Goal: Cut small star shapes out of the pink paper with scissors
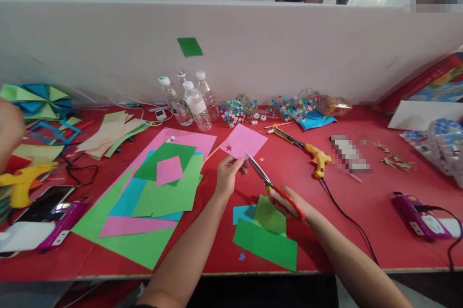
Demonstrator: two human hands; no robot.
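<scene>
A pink paper square (247, 140) is pinched at its near edge between the fingers of my left hand (229, 171). Red-handled scissors (288, 198) are in my right hand (288, 200), their blades pointing up and left, with the tip by the paper's near corner. The blades look closed or nearly so. Below the hands lie a dark green strip (265, 244), a lighter green piece (271, 216) and a blue piece (244, 213). Left of my left hand, green, blue and pink sheets (173, 197) overlap, with a small pink piece (170, 171) on top.
Plastic bottles (198, 108) and bags of coloured stars (238, 110) stand along the white partition (231, 47). A yellow glue gun (317, 157) lies at right, its cable trailing forward. Another yellow glue gun (25, 182) and a bare arm (9, 129) are at far left.
</scene>
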